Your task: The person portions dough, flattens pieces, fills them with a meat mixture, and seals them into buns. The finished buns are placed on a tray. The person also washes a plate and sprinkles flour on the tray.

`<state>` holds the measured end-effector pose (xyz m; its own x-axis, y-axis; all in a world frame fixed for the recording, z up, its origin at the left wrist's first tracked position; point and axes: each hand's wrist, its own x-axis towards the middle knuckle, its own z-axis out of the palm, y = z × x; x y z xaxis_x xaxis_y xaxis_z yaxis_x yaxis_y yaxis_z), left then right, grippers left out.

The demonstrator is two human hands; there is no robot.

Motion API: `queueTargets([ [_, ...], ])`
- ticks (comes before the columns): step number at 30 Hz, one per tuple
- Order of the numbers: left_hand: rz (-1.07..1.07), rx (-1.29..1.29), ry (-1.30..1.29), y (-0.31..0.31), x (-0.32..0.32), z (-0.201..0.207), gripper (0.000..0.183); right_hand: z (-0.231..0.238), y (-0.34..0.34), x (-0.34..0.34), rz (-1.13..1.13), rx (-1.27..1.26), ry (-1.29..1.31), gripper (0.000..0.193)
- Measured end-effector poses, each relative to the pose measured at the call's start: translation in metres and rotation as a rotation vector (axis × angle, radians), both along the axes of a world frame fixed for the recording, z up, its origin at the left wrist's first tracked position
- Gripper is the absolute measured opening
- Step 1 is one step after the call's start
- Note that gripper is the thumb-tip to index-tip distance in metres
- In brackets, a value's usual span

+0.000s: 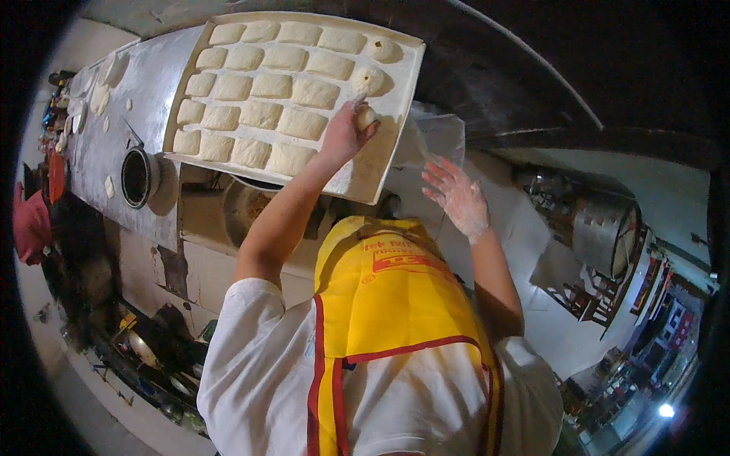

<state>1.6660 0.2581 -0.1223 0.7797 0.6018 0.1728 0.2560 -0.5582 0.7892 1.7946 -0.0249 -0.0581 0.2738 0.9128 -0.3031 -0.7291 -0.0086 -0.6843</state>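
A pale tray point(372, 181) carries several rows of rectangular dough pieces point(261, 115). Along its right side stand two round filled buns, one farther back point(379, 49) and one nearer point(368, 79), each with a small dark opening on top. My left hand point(347, 137) is closed around a third round bun point(366, 116), low over the tray in line with those two. Its fingers partly cover that bun, and whether it rests on the tray I cannot tell. Off the tray's right edge, my right hand point(458, 199) is raised with floury fingers spread, holding nothing.
A floury metal worktop point(163, 68) continues to the left, with a dark round pan point(138, 178) and dough scraps point(100, 99). Clear plastic point(441, 137) hangs beside the tray's right edge. A large round pan point(239, 213) sits below the tray. A metal drum point(604, 235) stands at the right.
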Motion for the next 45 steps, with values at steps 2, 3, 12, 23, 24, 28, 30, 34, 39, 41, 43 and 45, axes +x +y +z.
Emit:
queueTargets([
  [2, -0.114, 0.143, 0.038, 0.004, 0.010, -0.010, 0.054, -0.003, -0.021, -0.004, -0.028, -0.027, 0.041, 0.094],
  [3, -0.122, 0.108, 0.166, 0.003, 0.014, -0.014, 0.055, -0.004, -0.031, -0.006, -0.046, -0.036, 0.050, 0.093],
  [12, -0.218, 0.369, -0.016, 0.003, 0.020, -0.035, 0.053, -0.004, -0.082, -0.010, -0.160, -0.068, 0.102, 0.088],
  [23, -0.053, 0.231, -0.089, 0.002, 0.003, -0.003, 0.081, -0.012, -0.084, -0.011, -0.166, -0.050, 0.124, 0.082],
  [24, 0.005, 0.220, -0.129, 0.002, 0.002, -0.003, 0.081, -0.013, -0.085, -0.012, -0.166, -0.052, 0.113, 0.082],
  [28, 0.156, 0.118, -0.059, -0.006, -0.003, -0.008, 0.082, -0.017, -0.084, -0.018, -0.169, -0.102, 0.141, 0.079],
  [30, 0.087, 0.085, 0.085, -0.008, -0.004, -0.010, 0.081, -0.018, -0.083, -0.019, -0.162, -0.103, 0.112, 0.076],
  [34, -0.013, 0.272, 0.106, -0.005, -0.001, -0.011, 0.077, -0.020, -0.082, -0.019, -0.178, -0.115, 0.144, 0.071],
  [39, -0.100, 0.257, 0.085, 0.007, 0.006, -0.017, 0.072, -0.019, -0.081, -0.022, -0.192, -0.122, 0.141, 0.069],
  [41, -0.124, 0.255, 0.066, 0.010, 0.008, -0.020, 0.072, -0.019, -0.082, -0.024, -0.193, -0.106, 0.133, 0.068],
  [43, -0.128, 0.265, -0.002, 0.012, 0.009, -0.021, 0.072, -0.018, -0.082, -0.026, -0.199, -0.091, 0.131, 0.068],
  [45, -0.136, 0.281, -0.109, 0.012, 0.010, -0.019, 0.071, -0.018, -0.083, -0.028, -0.210, -0.094, 0.126, 0.068],
])
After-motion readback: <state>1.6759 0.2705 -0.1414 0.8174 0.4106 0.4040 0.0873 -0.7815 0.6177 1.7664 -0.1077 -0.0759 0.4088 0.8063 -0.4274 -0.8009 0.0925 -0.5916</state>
